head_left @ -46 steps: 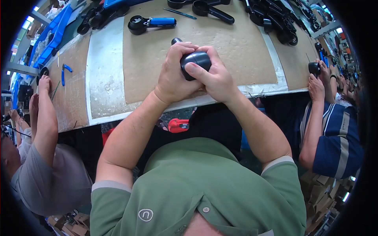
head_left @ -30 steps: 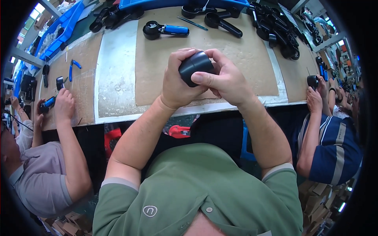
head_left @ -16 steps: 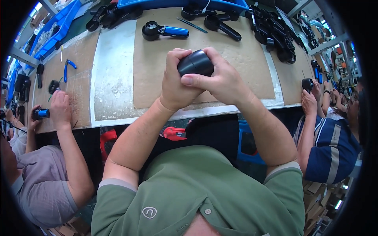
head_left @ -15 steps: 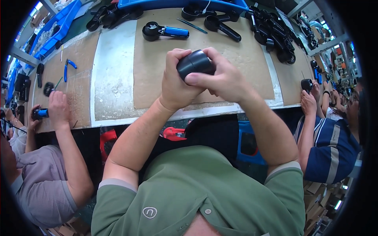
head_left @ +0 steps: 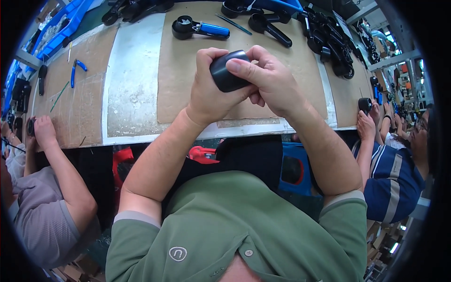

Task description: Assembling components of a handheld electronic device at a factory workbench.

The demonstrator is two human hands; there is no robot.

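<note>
A smooth black cylindrical part is held between my hands above the near half of the brown work mat. My left hand wraps around its left side, fingers behind it. My right hand closes on its right side, with the thumb pressed on its upper face. The right fingertips curl underneath, partly hidden. Beyond my hands lies a black round-headed handle with a blue cylinder set in its open grip. To its right are a thin dark green tool and another black round-headed handle.
A pile of black handles lies at the far right, and more black parts at the far left. Blue pliers and a green stick rest on the left board. Co-workers sit on both sides, hands at the table.
My right thumb has moved up across the black part, and the part is turned slightly. The co-worker at left has drawn both hands nearer the edge; the green stick now lies on the board.
</note>
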